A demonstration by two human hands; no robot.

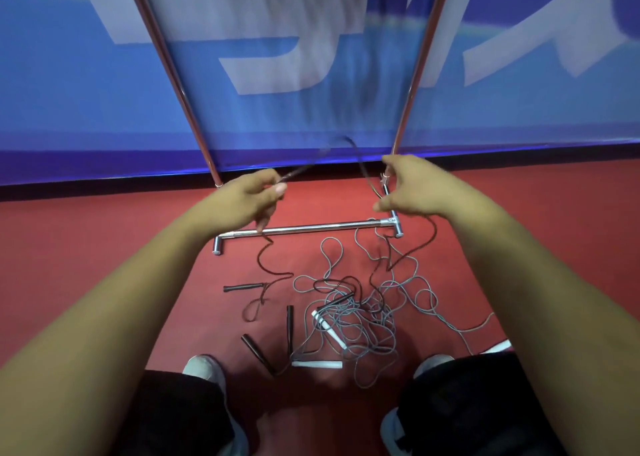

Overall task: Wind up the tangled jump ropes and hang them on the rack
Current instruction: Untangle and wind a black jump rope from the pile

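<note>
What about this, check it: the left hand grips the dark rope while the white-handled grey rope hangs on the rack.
Not quite. The head view shows the white-handled grey rope lying tangled on the floor, not on the rack. The left hand does grip the dark rope.

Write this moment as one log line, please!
step: winding | left hand: grips thin dark jump rope | right hand: rope crosses it, grip unclear | tangled grey ropes: on red floor

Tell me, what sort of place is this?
Likely a sports hall or gym: red sports flooring, a big blue banner with white lettering, and jump ropes tangled beside a metal rack.
</note>
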